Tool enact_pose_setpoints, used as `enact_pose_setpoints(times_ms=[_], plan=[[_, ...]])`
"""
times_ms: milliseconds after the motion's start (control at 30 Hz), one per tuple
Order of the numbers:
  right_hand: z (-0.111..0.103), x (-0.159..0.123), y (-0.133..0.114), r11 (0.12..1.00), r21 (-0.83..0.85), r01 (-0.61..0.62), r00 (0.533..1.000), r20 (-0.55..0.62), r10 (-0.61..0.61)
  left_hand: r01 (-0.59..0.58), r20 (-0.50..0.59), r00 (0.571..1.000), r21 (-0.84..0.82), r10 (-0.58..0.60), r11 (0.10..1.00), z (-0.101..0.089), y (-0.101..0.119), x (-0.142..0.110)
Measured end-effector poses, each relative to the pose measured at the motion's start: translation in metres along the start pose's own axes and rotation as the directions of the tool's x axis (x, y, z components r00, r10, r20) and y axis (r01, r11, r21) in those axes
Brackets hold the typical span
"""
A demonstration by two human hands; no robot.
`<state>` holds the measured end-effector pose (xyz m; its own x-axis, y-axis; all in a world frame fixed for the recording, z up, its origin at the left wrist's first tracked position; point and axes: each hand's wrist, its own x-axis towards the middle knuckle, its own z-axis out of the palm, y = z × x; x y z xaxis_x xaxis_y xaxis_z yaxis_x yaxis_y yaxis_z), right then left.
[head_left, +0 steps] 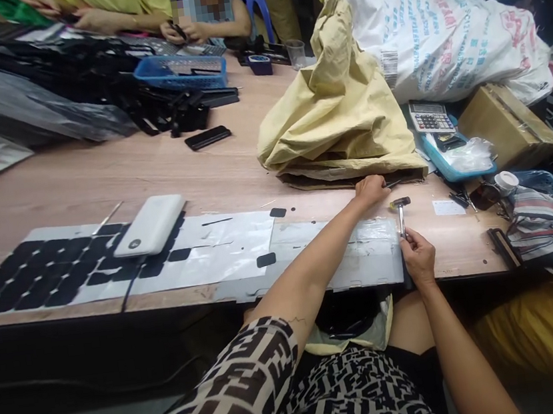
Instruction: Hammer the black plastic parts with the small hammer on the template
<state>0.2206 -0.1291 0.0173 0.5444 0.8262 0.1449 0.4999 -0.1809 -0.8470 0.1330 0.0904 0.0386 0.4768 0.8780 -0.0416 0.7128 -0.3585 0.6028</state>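
My right hand [420, 258] is closed round the handle of a small hammer [401, 213], whose head points up and away from me at the table's right part. My left hand [372, 192] reaches across to the front edge of a yellow woven sack [340, 125], its fingers curled together. A thin dark piece [394, 184] shows by its fingertips; whether it is gripped I cannot make out. Under my left forearm lies a clear, scuffed plastic board [377, 263]. Small black rounded pads [266, 260] lie left of the board.
A white power bank [150, 226] with a cable rests on white sheets beside rows of black pads [37, 273]. Farther off are a blue basket [182, 71] and a black phone [208, 138]. Right: calculator [431, 119], carton [509, 128], striped cloth [552, 233]. Two people work across the table.
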Motion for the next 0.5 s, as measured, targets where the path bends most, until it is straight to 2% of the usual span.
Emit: enact_pose_setpoints(times_ms=[100, 167, 233, 300, 400, 500], plan=[[0.000, 0.000, -0.001, 1.000, 0.004, -0.003, 1.000, 0.001, 0.003, -0.114, -0.044, 0.993, -0.138, 0.109, 0.984, -0.017, -0.027, -0.045], [0.000, 0.000, -0.002, 1.000, 0.007, -0.006, 1.000, 0.001, 0.006, -0.132, -0.037, 0.991, -0.237, 0.126, 0.963, -0.024, -0.047, -0.082], [0.000, 0.000, -0.003, 1.000, 0.007, -0.011, 1.000, 0.001, 0.011, -0.107, -0.019, 0.994, -0.277, 0.106, 0.955, -0.023, -0.063, -0.116], [0.000, 0.001, -0.002, 1.000, 0.014, -0.016, 1.000, -0.004, 0.017, -0.129, -0.062, 0.991, -0.247, 0.118, 0.960, -0.016, -0.072, -0.141], [0.001, 0.001, -0.001, 0.999, 0.035, -0.014, 1.000, -0.003, 0.014, -0.190, -0.176, 0.971, -0.161, 0.161, 0.969, -0.001, -0.075, -0.156], [0.000, 0.001, 0.001, 0.999, 0.032, 0.030, 0.999, -0.013, -0.029, -0.207, -0.197, 0.964, -0.146, 0.177, 0.967, 0.004, -0.074, -0.155]])
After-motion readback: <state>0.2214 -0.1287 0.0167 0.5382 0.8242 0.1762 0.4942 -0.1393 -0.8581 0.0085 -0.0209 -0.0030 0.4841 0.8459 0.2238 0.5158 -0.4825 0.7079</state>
